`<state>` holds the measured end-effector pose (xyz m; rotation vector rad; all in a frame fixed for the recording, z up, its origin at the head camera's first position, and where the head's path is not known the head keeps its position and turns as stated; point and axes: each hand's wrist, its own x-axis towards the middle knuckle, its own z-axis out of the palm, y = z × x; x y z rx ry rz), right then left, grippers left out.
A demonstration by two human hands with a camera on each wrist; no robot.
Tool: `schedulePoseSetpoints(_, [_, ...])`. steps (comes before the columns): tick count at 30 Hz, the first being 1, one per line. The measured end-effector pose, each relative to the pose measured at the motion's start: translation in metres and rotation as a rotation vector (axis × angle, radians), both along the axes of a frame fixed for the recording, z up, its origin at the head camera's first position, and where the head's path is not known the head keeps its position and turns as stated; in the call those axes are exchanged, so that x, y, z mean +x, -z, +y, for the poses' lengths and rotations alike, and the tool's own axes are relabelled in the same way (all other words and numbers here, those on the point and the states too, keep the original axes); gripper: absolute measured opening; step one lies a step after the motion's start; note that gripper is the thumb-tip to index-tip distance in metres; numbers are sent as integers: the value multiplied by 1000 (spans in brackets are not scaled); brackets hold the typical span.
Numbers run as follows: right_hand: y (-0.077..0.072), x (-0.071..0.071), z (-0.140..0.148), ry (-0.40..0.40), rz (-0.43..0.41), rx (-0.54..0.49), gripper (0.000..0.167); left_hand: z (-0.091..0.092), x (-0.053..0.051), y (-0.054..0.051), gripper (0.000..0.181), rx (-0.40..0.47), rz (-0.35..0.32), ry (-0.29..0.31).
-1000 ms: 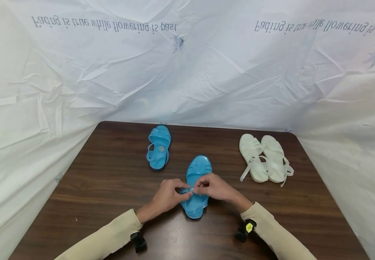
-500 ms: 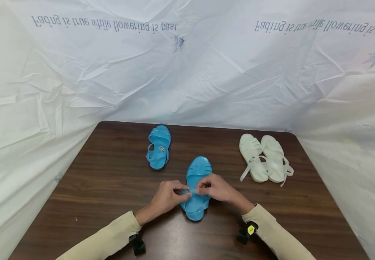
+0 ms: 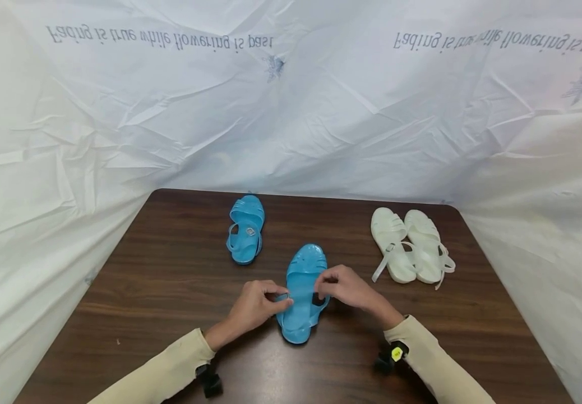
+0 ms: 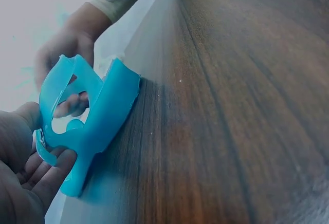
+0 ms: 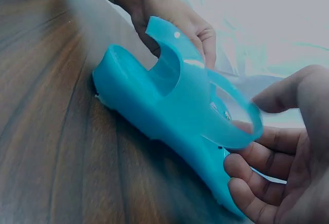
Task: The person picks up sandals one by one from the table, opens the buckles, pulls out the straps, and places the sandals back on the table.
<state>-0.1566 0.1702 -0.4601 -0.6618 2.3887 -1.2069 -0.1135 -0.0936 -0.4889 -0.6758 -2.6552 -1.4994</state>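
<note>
A blue jelly sandal [image 3: 300, 297] lies sole down on the table, toe pointing away from me. In the head view my left hand [image 3: 253, 306] is at its left side, thumb and fingers pinching the buckle end of the strap. That small buckle [image 4: 41, 141] shows between the fingers in the left wrist view. On the sandal's right side, my right hand [image 3: 343, 286] holds the loose ankle strap [image 5: 254, 124], which bends into a loop between thumb and fingers in the right wrist view. Nothing spans the sandal between the hands.
A second blue sandal [image 3: 248, 210] lies at the back, left of the middle. Two white sandals [image 3: 388, 224] with loose straps lie side by side at the back right. White sheeting [image 3: 291, 112] hangs behind the dark wooden table [image 3: 180, 241].
My right hand has moved right, away from the left hand. The strap that ran across the sandal to the buckle has come away from it. The sandal has shifted slightly left.
</note>
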Motion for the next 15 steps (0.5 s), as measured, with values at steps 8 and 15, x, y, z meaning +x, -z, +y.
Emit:
schedulePoseSetpoints(8, [-1, 4, -25, 8, -10, -44, 31, 2, -1, 0, 17, -15, 30, 19])
schedulePoseSetpoints(15, [7, 10, -33, 16, -84, -82, 22, 0, 0, 1, 16, -12, 63, 39])
